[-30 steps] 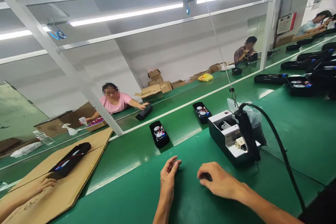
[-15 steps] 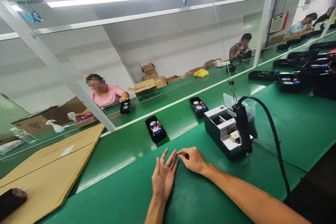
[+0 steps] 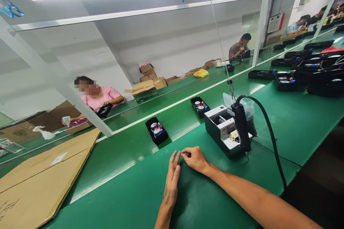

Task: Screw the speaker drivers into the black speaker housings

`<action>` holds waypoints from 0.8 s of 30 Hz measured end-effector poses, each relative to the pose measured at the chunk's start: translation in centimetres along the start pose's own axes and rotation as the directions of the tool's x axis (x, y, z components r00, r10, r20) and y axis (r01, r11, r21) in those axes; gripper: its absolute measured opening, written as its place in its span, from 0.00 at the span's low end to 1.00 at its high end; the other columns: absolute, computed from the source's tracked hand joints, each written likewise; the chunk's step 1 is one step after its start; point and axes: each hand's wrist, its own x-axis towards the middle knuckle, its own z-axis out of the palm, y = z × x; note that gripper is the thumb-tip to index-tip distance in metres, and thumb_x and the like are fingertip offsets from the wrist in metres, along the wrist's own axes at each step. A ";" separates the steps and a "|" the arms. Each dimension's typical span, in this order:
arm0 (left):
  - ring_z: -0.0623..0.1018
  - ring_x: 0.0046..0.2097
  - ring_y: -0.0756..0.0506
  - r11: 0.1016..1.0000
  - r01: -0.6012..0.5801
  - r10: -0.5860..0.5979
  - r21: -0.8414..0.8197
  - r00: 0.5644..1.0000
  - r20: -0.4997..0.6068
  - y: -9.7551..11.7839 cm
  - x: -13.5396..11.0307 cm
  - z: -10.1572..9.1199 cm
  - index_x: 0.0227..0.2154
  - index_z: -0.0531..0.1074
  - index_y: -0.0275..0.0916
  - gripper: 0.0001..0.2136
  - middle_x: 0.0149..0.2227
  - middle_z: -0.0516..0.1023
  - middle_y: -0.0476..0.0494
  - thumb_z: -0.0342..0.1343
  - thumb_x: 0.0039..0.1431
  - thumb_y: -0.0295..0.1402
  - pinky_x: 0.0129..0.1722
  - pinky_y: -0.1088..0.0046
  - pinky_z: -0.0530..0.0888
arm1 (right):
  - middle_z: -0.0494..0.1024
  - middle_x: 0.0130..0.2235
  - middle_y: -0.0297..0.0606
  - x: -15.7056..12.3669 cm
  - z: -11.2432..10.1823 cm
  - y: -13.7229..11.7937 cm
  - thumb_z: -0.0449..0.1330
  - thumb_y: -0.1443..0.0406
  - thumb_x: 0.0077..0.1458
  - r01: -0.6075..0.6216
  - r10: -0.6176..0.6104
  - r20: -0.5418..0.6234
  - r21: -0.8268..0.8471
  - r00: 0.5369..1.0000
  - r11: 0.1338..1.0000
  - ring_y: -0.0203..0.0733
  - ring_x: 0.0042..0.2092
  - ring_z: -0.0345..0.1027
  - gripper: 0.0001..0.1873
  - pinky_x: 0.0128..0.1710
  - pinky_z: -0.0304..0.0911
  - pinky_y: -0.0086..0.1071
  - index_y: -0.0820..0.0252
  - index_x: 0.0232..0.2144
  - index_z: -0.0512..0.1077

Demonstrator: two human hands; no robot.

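My left hand [image 3: 171, 180] is held above the green bench mat [image 3: 134, 200], turned on its side with the fingers stretched out and nothing in it. The thumb and forefinger of my right hand [image 3: 196, 160] are pinched together right at the left fingertips; whether something tiny sits between them I cannot make out. Beyond the hands stands a black open speaker box [image 3: 156, 132] with round drivers and coloured wires. Another speaker box [image 3: 200, 108] lies farther right. Closest to my right hand is a screw feeder [image 3: 216, 134], with an electric screwdriver [image 3: 242, 127] hanging in front of it.
Cardboard sheets [image 3: 51, 175] cover the bench at left. The screwdriver's black cable [image 3: 271, 128] loops down at right. Several black housings [image 3: 319, 66] are piled at the far right. A person in pink [image 3: 103, 96] handles a black box across the line.
My left hand has rolled from palm up onto its side; my right hand keeps its pinch near the fingertips. The person opposite has tilted their black box. The view has shifted slightly.
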 end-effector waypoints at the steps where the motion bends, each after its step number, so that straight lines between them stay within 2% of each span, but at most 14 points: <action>1: 0.59 0.76 0.35 0.998 -0.006 0.006 0.062 1.000 0.004 0.0 -0.1 0.1 0.67 0.66 0.52 0.31 0.72 0.67 0.43 0.64 0.63 0.49 0.78 0.51 0.45 | 0.83 0.25 0.36 0.0 0.0 -0.1 0.62 0.64 0.58 -0.003 0.003 -0.005 -0.003 1.000 1.000 0.38 0.25 0.72 0.10 0.29 0.64 0.29 0.57 0.33 0.84; 3: 0.59 0.76 0.34 0.982 -0.028 0.023 0.189 0.999 0.023 0.1 -0.4 0.2 0.67 0.66 0.53 0.30 0.73 0.65 0.45 0.62 0.65 0.49 0.78 0.51 0.45 | 0.80 0.22 0.34 0.0 0.0 -0.3 0.62 0.66 0.55 -0.010 0.010 -0.012 -0.006 1.000 1.000 0.36 0.23 0.68 0.08 0.27 0.61 0.28 0.57 0.29 0.82; 5: 0.59 0.76 0.35 0.973 -0.030 0.024 0.229 0.999 0.027 0.4 -0.5 0.4 0.68 0.66 0.53 0.29 0.73 0.65 0.46 0.60 0.66 0.49 0.78 0.51 0.45 | 0.78 0.21 0.31 -0.1 0.0 -0.4 0.61 0.67 0.54 -0.017 0.016 -0.015 -0.004 1.000 1.000 0.35 0.22 0.66 0.08 0.26 0.58 0.27 0.57 0.25 0.79; 9: 0.63 0.74 0.33 0.999 0.041 -0.041 -0.008 0.999 -0.001 0.7 -0.2 0.2 0.67 0.67 0.49 0.33 0.69 0.71 0.39 0.61 0.63 0.54 0.78 0.50 0.49 | 0.75 0.19 0.28 -0.1 -0.1 -0.5 0.61 0.69 0.51 -0.026 0.026 -0.021 0.009 0.999 1.000 0.33 0.22 0.63 0.06 0.25 0.56 0.26 0.57 0.24 0.76; 12: 0.66 0.72 0.33 0.992 0.053 -0.053 -0.112 0.999 0.004 1.0 0.2 -0.1 0.69 0.62 0.45 0.37 0.67 0.73 0.32 0.54 0.65 0.60 0.76 0.46 0.53 | 0.74 0.19 0.27 0.0 -0.1 -0.4 0.61 0.70 0.50 -0.031 0.031 -0.026 0.013 0.999 0.999 0.33 0.22 0.62 0.06 0.26 0.57 0.27 0.57 0.24 0.76; 16: 0.65 0.73 0.34 0.957 0.088 -0.097 -0.278 0.995 -0.017 1.6 0.3 -0.1 0.69 0.61 0.45 0.34 0.67 0.73 0.32 0.53 0.66 0.57 0.76 0.44 0.51 | 0.76 0.20 0.29 0.1 0.0 -0.3 0.61 0.69 0.52 -0.038 0.039 -0.030 0.016 0.999 0.999 0.35 0.22 0.65 0.07 0.27 0.60 0.28 0.58 0.28 0.81; 20: 0.63 0.74 0.34 0.956 0.073 -0.075 -0.284 0.997 0.005 1.6 0.1 0.0 0.69 0.60 0.46 0.34 0.68 0.72 0.34 0.55 0.66 0.56 0.77 0.45 0.50 | 0.79 0.22 0.32 0.1 0.0 -0.3 0.63 0.64 0.57 -0.024 0.024 0.005 0.026 1.000 0.999 0.36 0.24 0.67 0.11 0.28 0.62 0.28 0.59 0.35 0.86; 24: 0.61 0.75 0.34 0.983 0.045 -0.035 -0.177 0.998 0.057 1.0 0.1 -0.1 0.70 0.59 0.46 0.34 0.70 0.69 0.34 0.54 0.67 0.56 0.76 0.43 0.51 | 0.81 0.24 0.33 0.1 -0.1 -0.2 0.63 0.62 0.58 -0.012 0.011 0.031 0.030 0.999 0.999 0.36 0.25 0.69 0.12 0.29 0.63 0.28 0.57 0.37 0.87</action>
